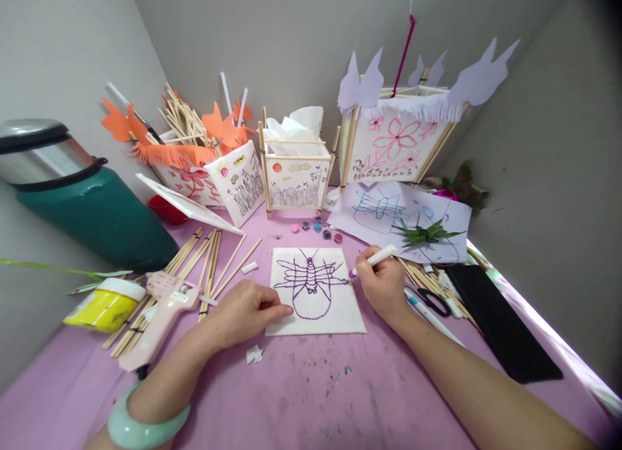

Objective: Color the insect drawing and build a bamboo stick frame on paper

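A white square panel (284,324) lies on the purple tabletop, bearing a purple line drawing of a winged insect over a rounded shape. At its right edge, my right hand (381,278) grips a white marker (387,251), whose purple tip is at the panel's edge, near the end of a drawn wing. My left hand (253,313) rests at the panel's left edge, thumb extended onto the surface and the other fingers curled, with nothing visible in it. A small white marker cap (249,267) lies above my left hand.
Behind stand a lantern with pink flowers (396,142), a smaller stick-framed box (297,178) and an orange-fringed box (187,158). Left are a teal bottle (97,210), a yellow paint jar (104,305) and a pink glue gun (162,314). Right are scissors (434,302) and a black phone (503,320).
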`<state>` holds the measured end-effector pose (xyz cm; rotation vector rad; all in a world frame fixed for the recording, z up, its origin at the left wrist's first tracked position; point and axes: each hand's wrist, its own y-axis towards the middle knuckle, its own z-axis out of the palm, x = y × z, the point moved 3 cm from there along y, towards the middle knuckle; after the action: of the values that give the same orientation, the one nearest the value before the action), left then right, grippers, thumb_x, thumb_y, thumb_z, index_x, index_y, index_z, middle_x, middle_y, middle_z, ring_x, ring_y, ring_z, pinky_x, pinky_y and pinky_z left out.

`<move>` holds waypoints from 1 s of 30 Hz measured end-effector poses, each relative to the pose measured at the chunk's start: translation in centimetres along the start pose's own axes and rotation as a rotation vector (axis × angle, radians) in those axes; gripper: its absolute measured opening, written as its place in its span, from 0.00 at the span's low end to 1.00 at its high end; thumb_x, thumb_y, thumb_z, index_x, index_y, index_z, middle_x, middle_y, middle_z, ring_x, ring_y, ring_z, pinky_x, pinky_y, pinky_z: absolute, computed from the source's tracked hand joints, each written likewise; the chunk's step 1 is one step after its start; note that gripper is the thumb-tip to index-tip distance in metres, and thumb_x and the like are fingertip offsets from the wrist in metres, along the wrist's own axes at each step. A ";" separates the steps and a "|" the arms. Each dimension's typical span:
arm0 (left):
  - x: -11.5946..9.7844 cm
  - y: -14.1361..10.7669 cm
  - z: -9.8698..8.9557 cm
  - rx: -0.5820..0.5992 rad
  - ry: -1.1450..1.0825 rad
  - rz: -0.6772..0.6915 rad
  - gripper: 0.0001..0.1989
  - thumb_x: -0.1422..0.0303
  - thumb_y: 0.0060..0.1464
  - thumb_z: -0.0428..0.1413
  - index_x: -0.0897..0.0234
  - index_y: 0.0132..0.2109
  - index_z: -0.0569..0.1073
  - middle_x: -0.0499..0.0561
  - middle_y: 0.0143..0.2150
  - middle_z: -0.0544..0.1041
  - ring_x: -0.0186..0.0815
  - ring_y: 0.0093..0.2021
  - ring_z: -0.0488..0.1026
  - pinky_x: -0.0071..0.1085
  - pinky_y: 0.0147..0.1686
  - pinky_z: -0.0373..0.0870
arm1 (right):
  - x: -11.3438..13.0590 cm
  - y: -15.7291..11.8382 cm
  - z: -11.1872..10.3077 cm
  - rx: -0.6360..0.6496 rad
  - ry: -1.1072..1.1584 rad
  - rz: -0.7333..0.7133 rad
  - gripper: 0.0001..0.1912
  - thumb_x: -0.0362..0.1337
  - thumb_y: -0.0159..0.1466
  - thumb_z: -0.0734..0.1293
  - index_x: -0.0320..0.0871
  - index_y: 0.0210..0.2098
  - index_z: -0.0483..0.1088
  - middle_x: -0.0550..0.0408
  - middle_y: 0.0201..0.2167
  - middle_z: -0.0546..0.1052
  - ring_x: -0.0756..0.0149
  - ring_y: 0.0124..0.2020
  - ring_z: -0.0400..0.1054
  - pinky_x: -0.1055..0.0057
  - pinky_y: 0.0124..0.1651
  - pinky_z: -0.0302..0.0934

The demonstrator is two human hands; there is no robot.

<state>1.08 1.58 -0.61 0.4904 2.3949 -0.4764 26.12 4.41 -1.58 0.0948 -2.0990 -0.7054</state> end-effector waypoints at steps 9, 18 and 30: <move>-0.2 0.1 -0.1 -0.006 0.024 0.013 0.19 0.56 0.55 0.50 0.64 0.23 0.68 0.44 0.19 0.65 0.28 0.22 0.60 0.27 0.23 0.52 | 0.0 0.0 0.0 -0.004 -0.026 0.001 0.09 0.33 0.55 0.61 0.43 0.19 0.63 0.62 0.14 0.65 0.71 0.19 0.59 0.73 0.27 0.53; -0.4 0.0 -0.1 -0.019 0.014 0.023 0.19 0.56 0.54 0.51 0.64 0.22 0.66 0.43 0.18 0.63 0.28 0.21 0.59 0.27 0.23 0.51 | 0.0 -0.1 0.1 -0.005 -0.059 -0.025 0.09 0.33 0.55 0.61 0.44 0.19 0.62 0.63 0.14 0.64 0.71 0.19 0.59 0.73 0.27 0.53; -0.1 -0.1 -0.3 -0.076 0.011 -0.019 0.23 0.53 0.55 0.49 0.63 0.20 0.60 0.42 0.17 0.56 0.28 0.21 0.54 0.28 0.22 0.48 | 0.1 -0.2 0.0 -0.021 -0.044 -0.017 0.10 0.35 0.57 0.62 0.43 0.20 0.64 0.63 0.13 0.63 0.72 0.18 0.57 0.73 0.26 0.52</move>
<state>0.96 1.67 -0.28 0.4385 2.4201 -0.3906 25.98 4.23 -1.61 0.0867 -2.1344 -0.7454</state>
